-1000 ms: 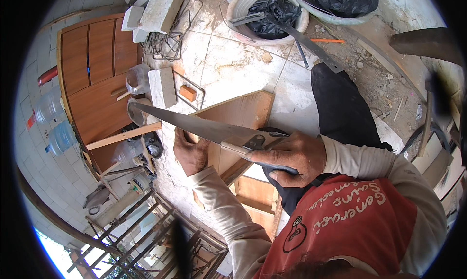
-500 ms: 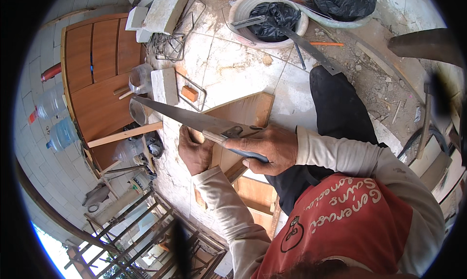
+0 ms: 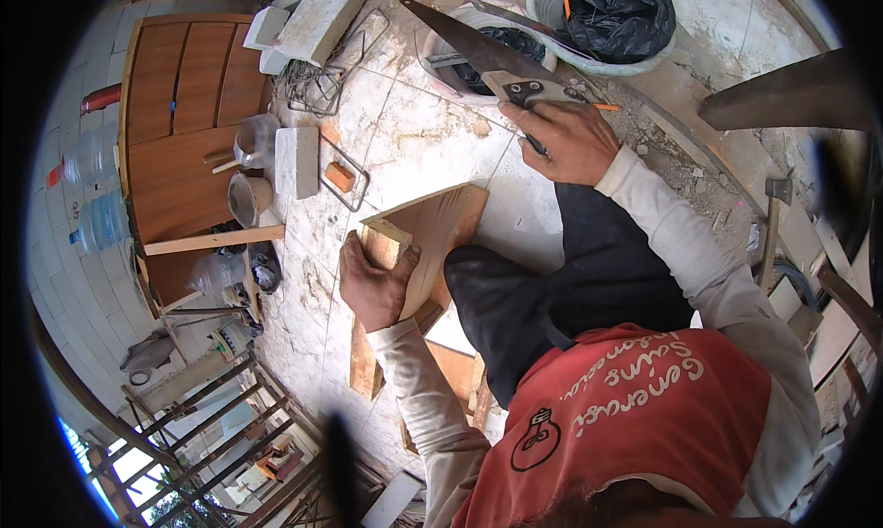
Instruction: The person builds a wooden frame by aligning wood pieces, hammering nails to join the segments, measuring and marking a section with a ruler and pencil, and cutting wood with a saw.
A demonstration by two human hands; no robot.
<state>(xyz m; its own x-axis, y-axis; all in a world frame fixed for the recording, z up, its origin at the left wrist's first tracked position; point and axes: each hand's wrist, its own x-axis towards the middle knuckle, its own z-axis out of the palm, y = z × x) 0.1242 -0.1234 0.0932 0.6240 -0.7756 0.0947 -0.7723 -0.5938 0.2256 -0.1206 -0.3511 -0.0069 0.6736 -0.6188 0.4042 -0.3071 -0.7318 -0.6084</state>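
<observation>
My right hand is closed around the handle of a handsaw. The saw's blade points up and left, above a bucket with a black plastic lining, apart from any wood. Lower and to the left, my left hand grips the near-left end of a wooden board, thumb on one side and fingers on the other. A pale, cut-looking end face shows between them. Below the board, other wooden pieces lie near my left forearm, partly hidden by it and by my leg.
A second bucket with black plastic stands at the upper right. On the left are a brown wooden panel, a pale block, an orange brick piece and a plastic tub. A hammer-like tool lies on the right.
My right hand has lifted the handsaw off the board and carried it up and right, toward the buckets. My left hand keeps its hold on the board, whose end now shows.
</observation>
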